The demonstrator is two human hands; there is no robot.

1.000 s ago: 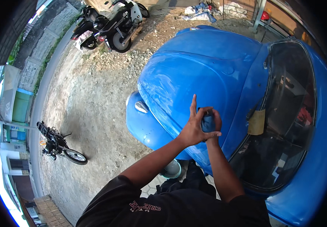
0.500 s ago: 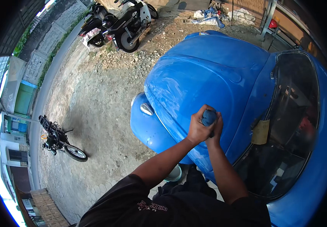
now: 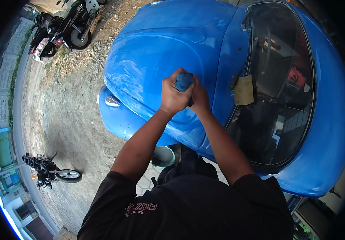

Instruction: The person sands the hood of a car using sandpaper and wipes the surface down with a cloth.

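Note:
A bunched blue cloth (image 3: 184, 82) is squeezed between my two hands, held out above the hood (image 3: 168, 52) of a blue car. My left hand (image 3: 173, 97) wraps round it from the left, its fingers closed. From the other side my right hand (image 3: 200, 95) closes on the same cloth, partly hidden behind the left. A dark end of the cloth pokes out below the fists. Whitish smears (image 3: 128, 74) streak the front of the hood. Whether the hands touch the hood, I cannot tell.
A pale bucket (image 3: 164, 156) stands on the paving by my legs, under the fender with its headlight (image 3: 112, 101). Yellowish paper (image 3: 243, 90) lies against the windshield (image 3: 276, 96). Parked motorcycles (image 3: 74, 30) stand far left; another motorcycle (image 3: 48, 170) is nearer on the gravel.
My view has swung, so the car and motorcycles sit further left and mostly higher in the picture. Both hands remain clenched round the cloth, with the forearms reaching straighter ahead.

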